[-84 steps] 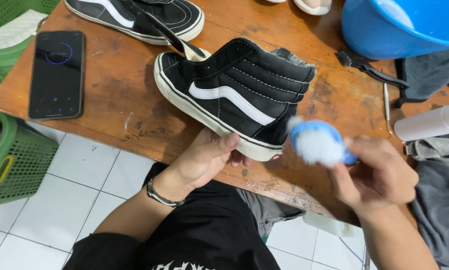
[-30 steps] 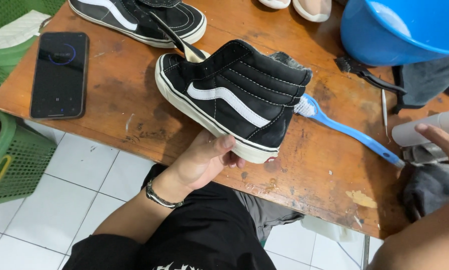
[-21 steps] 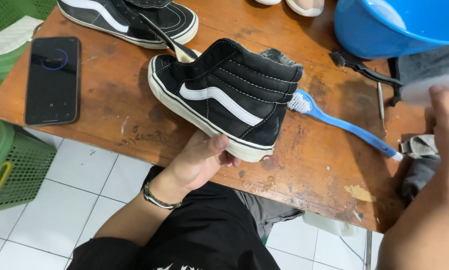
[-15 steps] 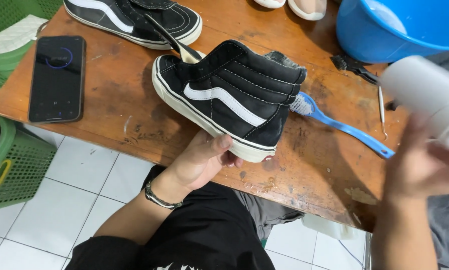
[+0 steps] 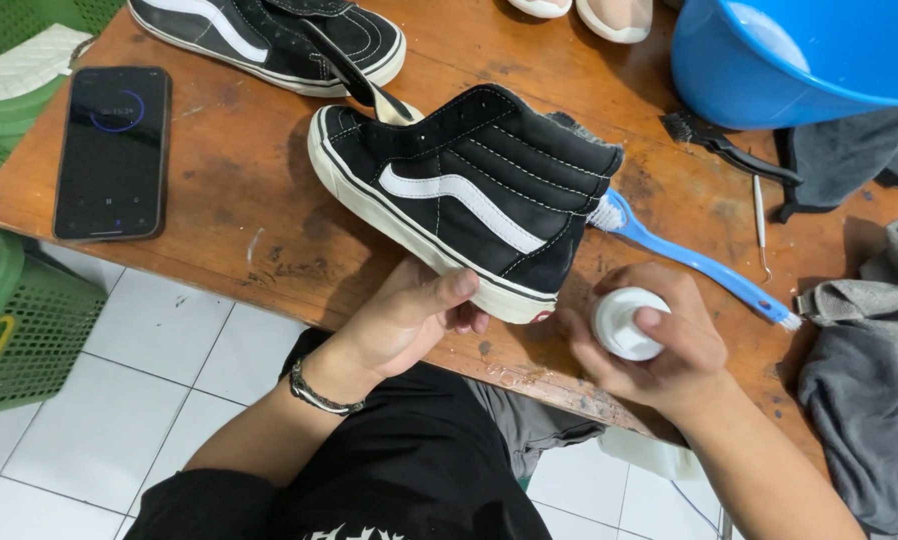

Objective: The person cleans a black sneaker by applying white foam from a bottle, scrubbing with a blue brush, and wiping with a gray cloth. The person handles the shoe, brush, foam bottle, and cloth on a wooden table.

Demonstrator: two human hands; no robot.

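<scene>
L hand grips sole of black high-top shoe at table edge. R hand wrapped round white bottle beside heel. Blue brush behind; phone, basin apart.

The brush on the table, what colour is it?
The brush is blue with white bristles, lying behind the shoe's heel; the head view shows it.
</scene>
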